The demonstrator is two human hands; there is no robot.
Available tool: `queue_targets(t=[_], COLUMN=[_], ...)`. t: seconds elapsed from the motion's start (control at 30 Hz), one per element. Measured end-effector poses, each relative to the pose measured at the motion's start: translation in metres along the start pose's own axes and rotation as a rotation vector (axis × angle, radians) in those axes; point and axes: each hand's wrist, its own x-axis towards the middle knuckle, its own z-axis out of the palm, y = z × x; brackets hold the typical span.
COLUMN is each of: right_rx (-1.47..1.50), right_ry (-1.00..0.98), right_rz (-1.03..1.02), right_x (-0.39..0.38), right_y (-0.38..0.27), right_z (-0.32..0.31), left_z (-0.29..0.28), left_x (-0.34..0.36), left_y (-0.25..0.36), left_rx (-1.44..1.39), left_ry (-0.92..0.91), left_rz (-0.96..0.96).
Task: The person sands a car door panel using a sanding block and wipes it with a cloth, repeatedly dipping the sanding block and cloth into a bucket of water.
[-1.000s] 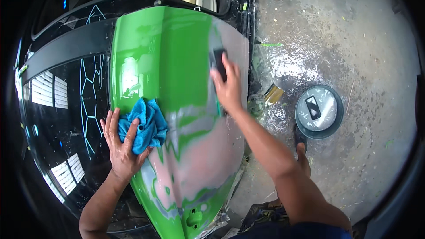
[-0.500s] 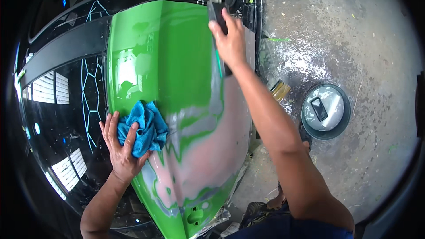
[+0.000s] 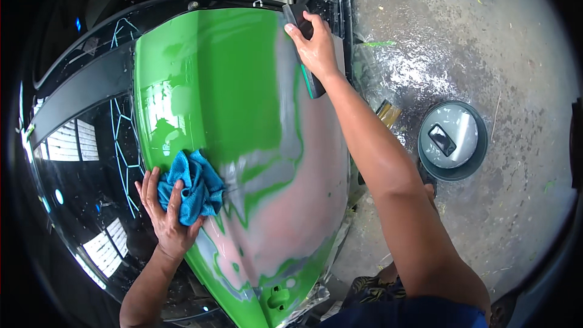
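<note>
A green car body panel lies before me, with grey and pinkish sanded-down patches over its right and near parts. My right hand grips a long, dark sanding block with a green lower edge. It rests on the panel's far right part, its face against the surface hidden. At the panel's left side, my left hand clasps a crumpled blue cloth between thumb and fingers, pressed on the paintwork.
Glossy black glass reflecting windows borders the panel on the left. On the wet concrete floor to the right stands a round bucket of greyish water with a dark reflection. A yellowish object lies nearer the panel.
The view has shifted slightly, so the panel sits a little further left and the bucket further right. Both hands keep their holds; the sanding block lies at nearly the same place, slightly turned.
</note>
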Motion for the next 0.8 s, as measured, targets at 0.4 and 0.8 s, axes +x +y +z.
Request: queue_targets(t=[0.4,0.8], right_rx=[-0.006,0.055], right_ry=[0.102,0.08], right_rz=[-0.047,0.065], right_x=[-0.048,-0.049], right_y=[-0.001,0.018], right_z=[-0.013,-0.01], left_z=[-0.003,-0.007], left_x=[-0.001,-0.008], left_y=[-0.001,-0.009], left_rx=[0.026,0.03], left_ry=[-0.003,-0.031], left_rz=[0.025,0.032])
